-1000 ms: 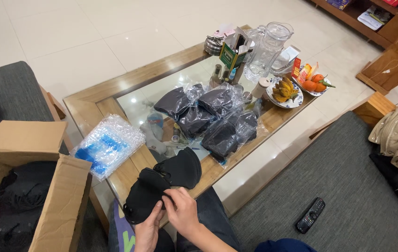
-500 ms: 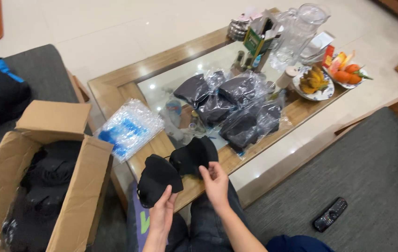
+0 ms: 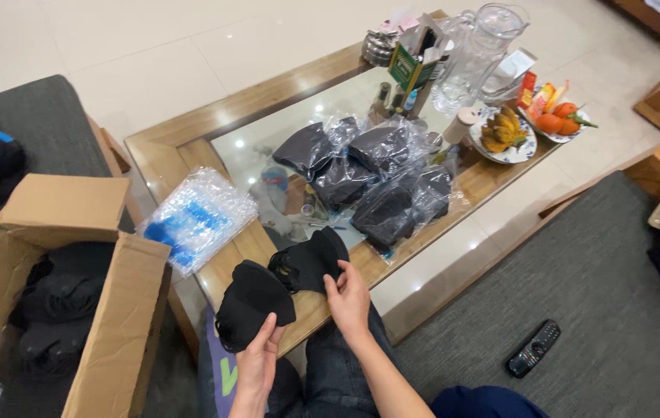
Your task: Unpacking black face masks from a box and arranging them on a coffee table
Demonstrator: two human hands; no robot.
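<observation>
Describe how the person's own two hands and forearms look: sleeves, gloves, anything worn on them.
Both the left hand and the right hand are bare, with no gloves. No ring, watch or bracelet shows on either from this head view. The forearms are bare as well, and no sleeve reaches into the picture; the right forearm runs uncovered to the bottom edge. Fingernails look short and unpainted.

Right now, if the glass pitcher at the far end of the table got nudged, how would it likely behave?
The glass pitcher is tall and narrow and looks empty, so it would probably tip rather than slide. Clear glass suggests it is fragile. The glossy table likely gives little grip, and the crowded bottles beside it could get knocked.
</observation>
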